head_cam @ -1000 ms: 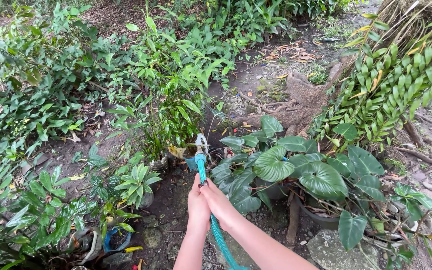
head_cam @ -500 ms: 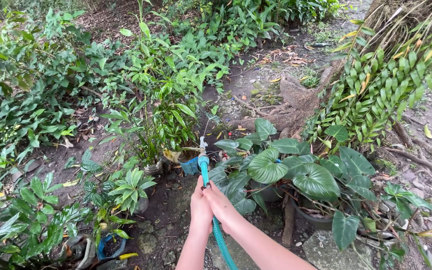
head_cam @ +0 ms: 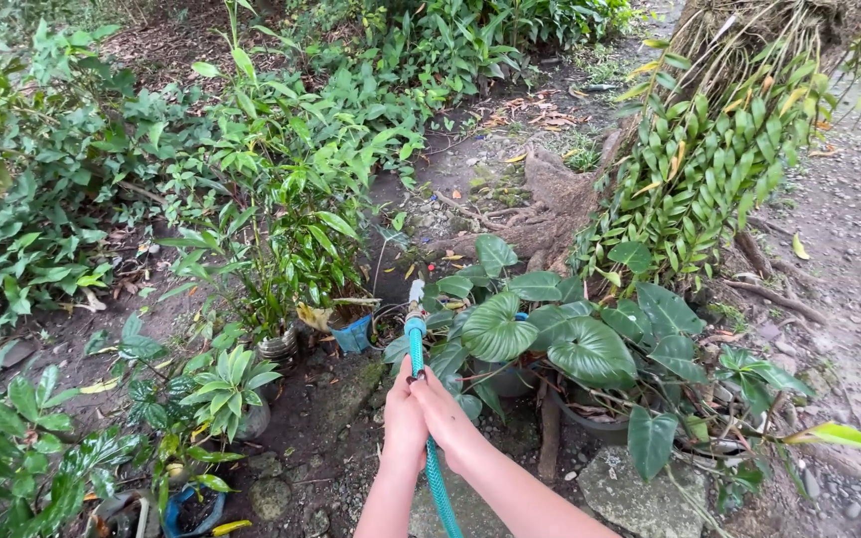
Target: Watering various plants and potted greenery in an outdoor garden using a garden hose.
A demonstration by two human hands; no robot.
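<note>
Together we clasp the teal braided garden hose (head_cam: 429, 438) in both hands above the muddy ground.

Our left hand (head_cam: 404, 423) and right hand (head_cam: 447, 418) press side by side, fingers wrapped tight around the hose, which runs up from the lower edge of the view between our forearms. Beyond our knuckles the hose ends in a pale nozzle tip (head_cam: 416, 295), where a thin jet of water leaves it towards the slim-leaved potted shrub (head_cam: 281, 239). Just beside the nozzle stands a small blue plastic pot (head_cam: 354, 336), and to its right the broad heart-shaped leaves of a dark-potted plant (head_cam: 550, 334) spread near our right hand. A flat grey stone (head_cam: 640, 493) lies below that plant.
</note>
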